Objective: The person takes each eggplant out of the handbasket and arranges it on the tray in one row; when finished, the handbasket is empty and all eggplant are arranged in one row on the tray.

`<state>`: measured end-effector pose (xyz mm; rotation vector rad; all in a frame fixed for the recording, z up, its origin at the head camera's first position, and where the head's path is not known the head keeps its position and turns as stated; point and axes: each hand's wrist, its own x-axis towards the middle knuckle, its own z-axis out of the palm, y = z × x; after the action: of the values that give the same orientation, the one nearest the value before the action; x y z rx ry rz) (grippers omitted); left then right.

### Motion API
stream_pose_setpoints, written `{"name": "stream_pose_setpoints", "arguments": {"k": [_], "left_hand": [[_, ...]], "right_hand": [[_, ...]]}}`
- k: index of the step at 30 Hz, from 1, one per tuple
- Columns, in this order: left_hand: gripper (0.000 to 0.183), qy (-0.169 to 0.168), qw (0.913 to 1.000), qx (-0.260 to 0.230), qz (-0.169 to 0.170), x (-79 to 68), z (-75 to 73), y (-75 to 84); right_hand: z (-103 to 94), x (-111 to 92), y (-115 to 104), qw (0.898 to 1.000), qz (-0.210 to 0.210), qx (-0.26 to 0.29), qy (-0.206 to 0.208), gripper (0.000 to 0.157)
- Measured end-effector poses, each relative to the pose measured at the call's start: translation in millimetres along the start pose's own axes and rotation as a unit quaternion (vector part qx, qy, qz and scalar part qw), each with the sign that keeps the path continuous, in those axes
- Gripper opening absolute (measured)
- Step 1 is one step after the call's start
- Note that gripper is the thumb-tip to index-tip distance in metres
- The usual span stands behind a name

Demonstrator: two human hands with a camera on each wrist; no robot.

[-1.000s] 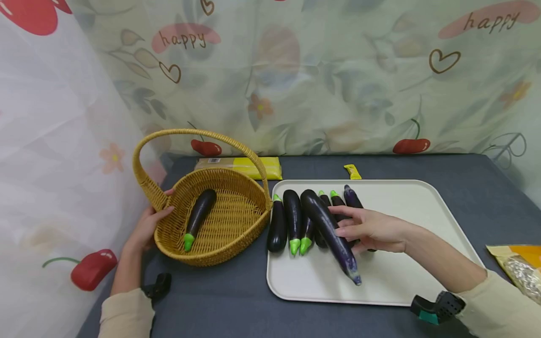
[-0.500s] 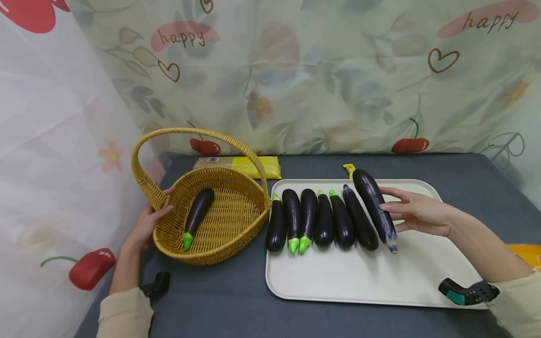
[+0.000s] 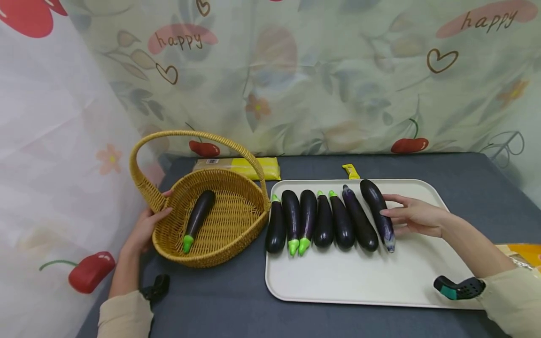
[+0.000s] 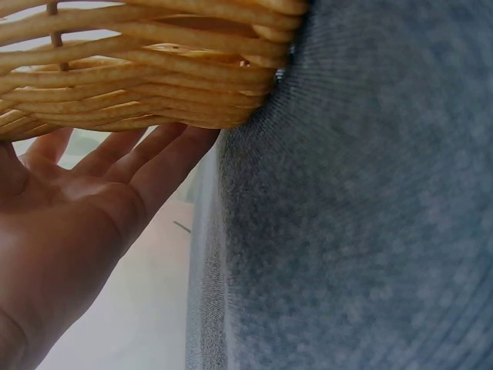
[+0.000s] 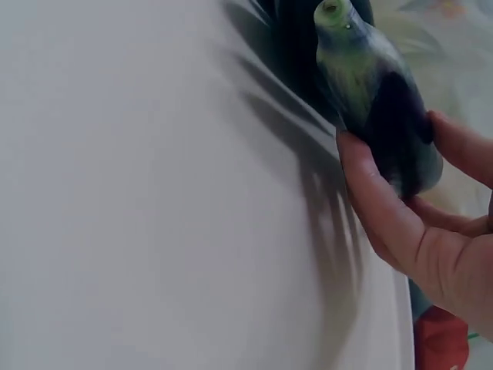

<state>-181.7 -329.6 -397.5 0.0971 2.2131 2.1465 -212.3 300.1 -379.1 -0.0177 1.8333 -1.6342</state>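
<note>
A wicker basket [image 3: 211,258] with a tall arched handle stands at the left in the head view. Inside it lies one dark purple eggplant [image 3: 200,213] with a green stem end. My left hand [image 3: 145,227] grips the basket's left side at the handle base, thumb over the rim; in the left wrist view its fingers [image 4: 158,154] reach against the woven wall. Thumb and fingers of my right hand [image 3: 416,217] hold a long eggplant [image 3: 374,202] by its right side, over the tray [image 3: 329,281]. Left of it, several eggplants [image 3: 324,220] lie in a row.
A yellow packet [image 3: 264,168] lies behind the basket, and a small yellow wrapper [image 3: 351,171] behind the tray. At the far right is an orange packet [image 3: 524,256]. A printed curtain [image 3: 317,94] hangs along the back of the dark tabletop [image 3: 220,305].
My right hand has carried the long eggplant rightward from across the row to the row's right end, then lowered it slightly. The left hand stays on the basket.
</note>
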Motion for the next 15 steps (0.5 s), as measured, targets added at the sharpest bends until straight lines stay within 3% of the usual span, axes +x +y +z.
{"name": "stream_pose_setpoints", "arguments": {"k": [11, 15], "left_hand": [[0.054, 0.010, 0.9999, 0.008, -0.010, 0.2, 1.2, 2.8], [0.054, 0.007, 0.9999, 0.007, -0.010, -0.5, 1.6, 4.2]], "right_hand": [[9.5, 7, -3, 1.000, 0.021, -0.020, 0.011, 0.082], [11.9, 6, -5, 0.998, 0.026, -0.054, 0.019, 0.082]]}}
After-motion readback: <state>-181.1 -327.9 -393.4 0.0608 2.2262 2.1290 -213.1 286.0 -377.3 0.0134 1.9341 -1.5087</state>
